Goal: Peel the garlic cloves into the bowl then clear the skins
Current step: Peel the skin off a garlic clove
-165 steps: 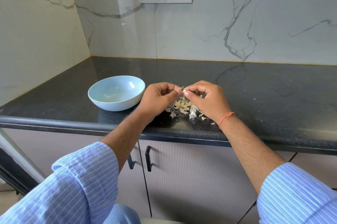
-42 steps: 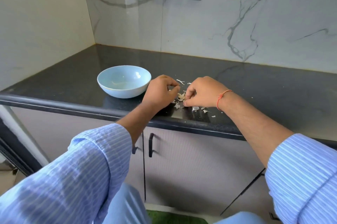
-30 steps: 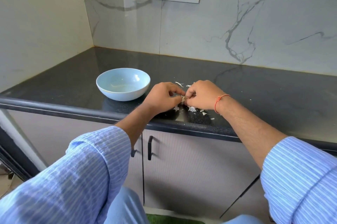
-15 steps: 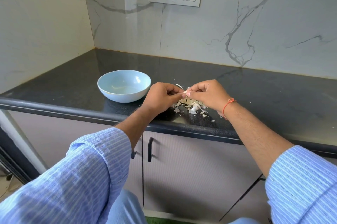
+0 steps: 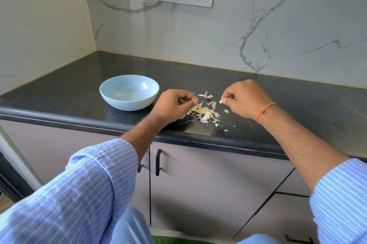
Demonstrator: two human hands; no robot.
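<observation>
what the left hand holds is hidden: its fingers are curled with thumb against forefinger, and any clove inside cannot be made out. the right hand, right of centre, pinches a small pale scrap at its fingertips, other fingers curled; skin or clove, hard to tell. the skins lie heaped on the counter between the hands. the bowl sits left of centre, its contents unclear. no writing is readable.
</observation>
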